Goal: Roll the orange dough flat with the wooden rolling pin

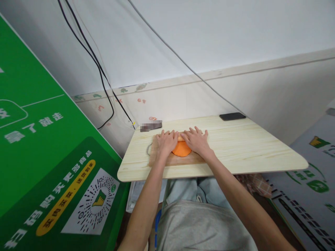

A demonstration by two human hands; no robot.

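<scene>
A flattened, round piece of orange dough [181,149] lies on a wooden cutting board [174,161] with a metal handle at its left end. Across the far part of the dough runs a light wooden rolling pin [180,138], mostly covered by my hands. My left hand [167,140] rests on the pin's left part, its fingers stretched forward. On the right part lies my right hand [195,139], palm down with fingers spread. Neither hand is wrapped round the pin, and its two ends are hidden.
The board stands on a pale wood-grain table [248,150] against the wall. A black phone [232,116] lies at the back right, and a dark, partly blurred device [154,126] at the back left. Cables [98,66] hang down the wall. A green printed panel [52,157] stands at left.
</scene>
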